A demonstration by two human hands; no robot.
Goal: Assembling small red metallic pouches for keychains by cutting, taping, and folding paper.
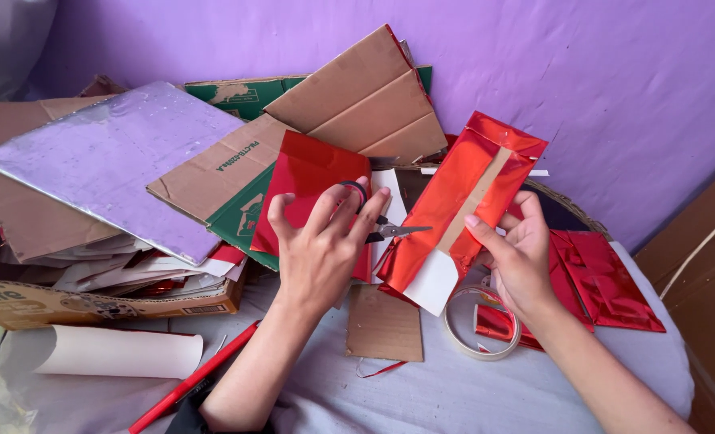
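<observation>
My left hand (319,245) grips a pair of small scissors (390,231) with dark finger loops, the blades pointing right toward a red foil-wrapped board (454,201). My right hand (518,257) holds that board tilted, by its lower right edge. A tan tape strip runs along the red foil, and a white corner shows at the bottom. The scissor tips sit just left of the board's edge.
A tape roll (454,333) lies under my right hand beside red foil pieces (606,281). A small cardboard piece (383,325) lies in front. Cardboard sheets (357,96), a silver-purple board (108,157), a red foil sheet (309,173), a white paper roll (108,352) and a red pencil (205,374) are at left.
</observation>
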